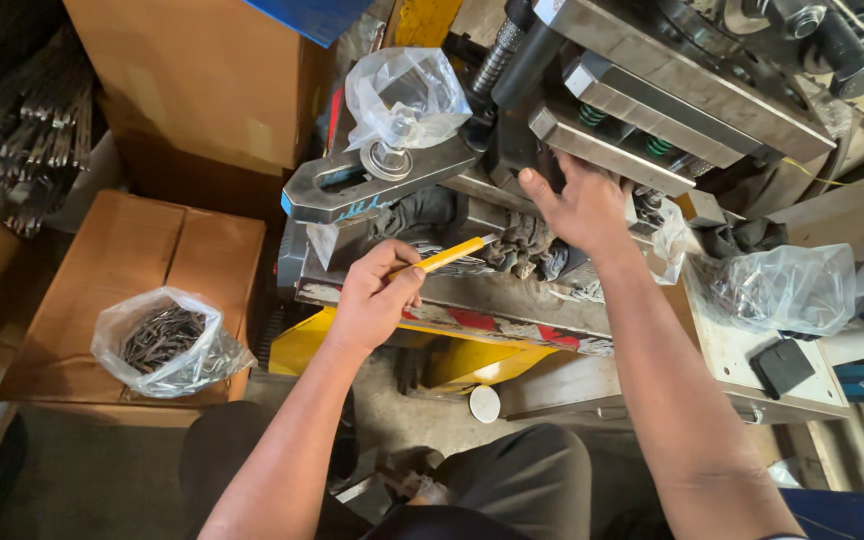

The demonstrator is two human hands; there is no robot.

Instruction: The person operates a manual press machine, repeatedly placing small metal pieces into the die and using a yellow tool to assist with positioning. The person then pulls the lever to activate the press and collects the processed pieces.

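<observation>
My left hand (377,295) is closed around a thin yellow stick (455,254) that points up and right toward a pile of small dark metal pieces (452,262) on the press bed. My right hand (584,205) reaches under the steel die block (612,150) of the press, fingers spread and pressed against the dark parts there. What its fingertips touch is hidden by the block. A dirty rag (527,242) lies between the two hands.
A clear bag of dark metal parts (164,342) sits on a cardboard box (132,260) at left. Another plastic bag (402,95) covers a bolt on a steel clamp arm (372,178). A crumpled bag (777,288) lies on the bench at right. My knees are below.
</observation>
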